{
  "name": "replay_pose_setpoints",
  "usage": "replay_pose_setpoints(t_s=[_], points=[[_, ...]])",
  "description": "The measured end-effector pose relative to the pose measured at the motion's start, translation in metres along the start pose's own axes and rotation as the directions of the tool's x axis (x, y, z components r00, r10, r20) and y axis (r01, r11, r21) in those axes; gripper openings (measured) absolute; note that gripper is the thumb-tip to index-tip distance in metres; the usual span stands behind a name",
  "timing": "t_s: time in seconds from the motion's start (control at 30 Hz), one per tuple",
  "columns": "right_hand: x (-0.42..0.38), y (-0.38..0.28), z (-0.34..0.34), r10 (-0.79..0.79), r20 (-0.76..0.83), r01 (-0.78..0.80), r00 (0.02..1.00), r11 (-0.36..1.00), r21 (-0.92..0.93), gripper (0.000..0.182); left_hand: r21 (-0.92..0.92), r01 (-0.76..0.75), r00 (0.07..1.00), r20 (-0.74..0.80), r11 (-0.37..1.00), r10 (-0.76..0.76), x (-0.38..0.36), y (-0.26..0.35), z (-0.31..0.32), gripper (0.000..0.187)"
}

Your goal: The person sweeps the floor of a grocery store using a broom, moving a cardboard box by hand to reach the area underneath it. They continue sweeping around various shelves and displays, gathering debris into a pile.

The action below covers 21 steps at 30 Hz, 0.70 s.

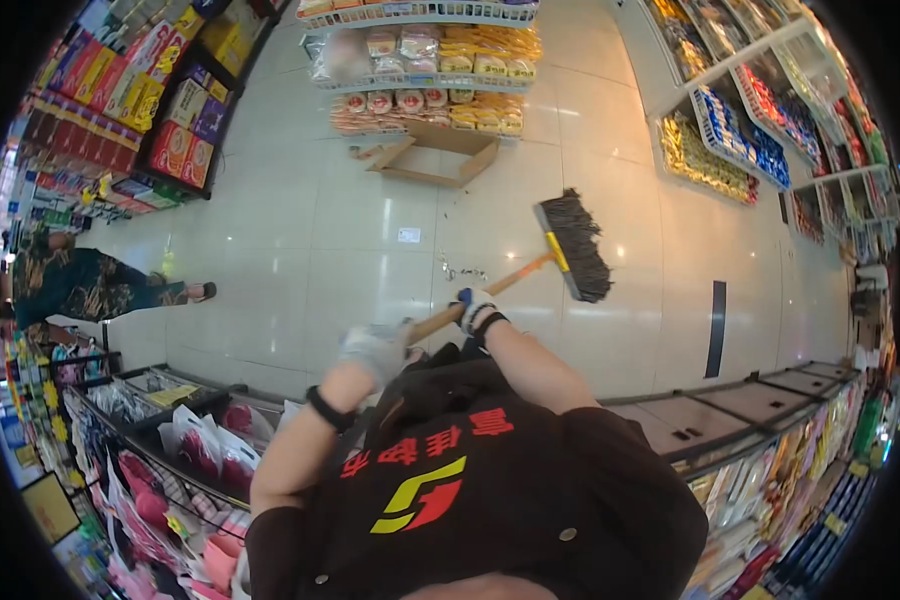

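Note:
A mop with a dark grey string head, yellow clamp and wooden handle reaches forward and right across the tiled floor. My left hand, in a whitish glove, is closed around the handle near my body. Farther along the handle, my right hand grips it in a white and blue glove. The mop head lies against the floor. Small scraps of litter lie left of the handle, and a small white paper lies farther left.
An open cardboard box sits on the floor before a rack of packaged food. Shelves of wrapped goods stand at right, boxed goods at left. Another person is at far left. Display bins line the near side.

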State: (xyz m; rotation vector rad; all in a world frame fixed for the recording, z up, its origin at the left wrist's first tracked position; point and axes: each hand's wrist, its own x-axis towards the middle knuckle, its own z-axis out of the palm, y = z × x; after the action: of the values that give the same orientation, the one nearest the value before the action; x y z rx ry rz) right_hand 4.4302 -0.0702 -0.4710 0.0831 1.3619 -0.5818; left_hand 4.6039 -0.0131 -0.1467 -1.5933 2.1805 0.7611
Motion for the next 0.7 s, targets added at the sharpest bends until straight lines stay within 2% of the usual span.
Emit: replay_pose_setpoints(t_s=[0.03, 0.07, 0.1, 0.13, 0.17, 0.2, 0.23, 0.27, 0.33, 0.4, 0.43, 0.47, 0.53, 0.57, 0.6, 0.67, 0.7], points=[[0.001, 0.018, 0.022, -0.003, 0.033, 0.000, 0.999, 0.997, 0.076, 0.012, 0.035, 0.048, 0.998, 0.039, 0.998, -0.050, -0.022, -0.015, -0.014, 0.039], [0.027, 0.035, 0.034, -0.011, 0.155, 0.063, 0.988, 0.942, -0.331, 0.013, 0.062, 0.074, 0.997, 0.033, 0.995, -0.076, -0.042, -0.033, -0.022, 0.039], [-0.014, 0.041, 0.067, 0.161, 0.120, -0.171, 0.980, 0.982, 0.075, 0.015, 0.088, 0.103, 0.994, 0.026, 0.991, -0.106, -0.060, -0.050, -0.030, 0.039], [-0.020, 0.059, 0.092, 0.170, 0.122, -0.180, 0.978, 0.981, 0.076, 0.018, 0.109, 0.123, 0.992, 0.015, 0.986, -0.126, -0.081, -0.068, -0.038, 0.039], [-0.039, 0.067, 0.117, 0.182, 0.200, -0.191, 0.963, 0.981, 0.030, 0.021, 0.131, 0.145, 0.989, 0.007, 0.981, -0.147, -0.098, -0.080, -0.048, 0.039], [-0.060, 0.071, 0.142, 0.255, 0.214, -0.267, 0.943, 0.963, 0.026, 0.023, 0.159, 0.205, 0.978, 0.010, 0.966, -0.210, -0.115, -0.087, -0.060, 0.038], [-0.095, 0.072, 0.161, 0.304, 0.286, -0.322, 0.909, 0.947, 0.017, 0.024, 0.134, 0.180, 0.980, -0.109, 0.975, -0.166, -0.134, -0.093, -0.070, 0.038], [-0.102, 0.084, 0.183, 0.362, 0.341, -0.408, 0.868, 0.910, 0.074, 0.025, 0.170, 0.236, 0.971, -0.083, 0.957, -0.225, -0.148, -0.090, -0.086, 0.037], [-0.124, 0.097, 0.215, 0.416, 0.408, -0.451, 0.813, 0.893, -0.013, 0.026, 0.227, 0.249, 0.965, -0.143, 0.942, -0.220, -0.176, -0.092, -0.104, 0.032], [-0.120, 0.120, 0.245, 0.486, 0.509, -0.579, 0.711, 0.815, 0.030, 0.030, 0.288, 0.302, 0.948, -0.193, 0.909, -0.254, -0.204, -0.075, -0.130, 0.032], [-0.133, 0.126, 0.259, 0.480, 0.527, -0.600, 0.702, 0.797, 0.074, 0.031, 0.283, 0.261, 0.945, -0.273, 0.923, -0.183, -0.219, -0.072, -0.137, 0.033], [-0.150, 0.128, 0.269, 0.474, 0.518, -0.586, 0.712, 0.808, 0.067, 0.032, 0.285, 0.217, 0.930, -0.351, 0.934, -0.109, -0.235, -0.070, -0.143, 0.034], [-0.176, 0.130, 0.284, 0.455, 0.562, -0.552, 0.691, 0.834, 0.003, 0.032, 0.314, 0.328, 0.919, -0.327, 0.891, -0.222, -0.262, -0.063, -0.158, 0.037], [-0.194, 0.126, 0.286, 0.424, 0.565, -0.514, 0.708, 0.858, 0.000, 0.033, 0.247, 0.343, 0.909, -0.330, 0.906, -0.255, -0.272, -0.059, -0.164, 0.042], [-0.213, 0.121, 0.286, 0.391, 0.564, -0.473, 0.727, 0.881, -0.001, 0.034, 0.255, 0.336, 0.910, -0.337, 0.907, -0.242, -0.283, -0.061, -0.166, 0.042], [-0.246, 0.108, 0.281, 0.375, 0.537, -0.440, 0.756, 0.898, -0.007, 0.035, 0.122, 0.348, 0.877, -0.393, 0.929, -0.277, -0.302, -0.068, -0.167, 0.046], [-0.256, 0.102, 0.279, 0.372, 0.542, -0.441, 0.754, 0.898, -0.002, 0.036, 0.137, 0.341, 0.887, -0.375, 0.930, -0.270, -0.306, -0.064, -0.172, 0.048]])
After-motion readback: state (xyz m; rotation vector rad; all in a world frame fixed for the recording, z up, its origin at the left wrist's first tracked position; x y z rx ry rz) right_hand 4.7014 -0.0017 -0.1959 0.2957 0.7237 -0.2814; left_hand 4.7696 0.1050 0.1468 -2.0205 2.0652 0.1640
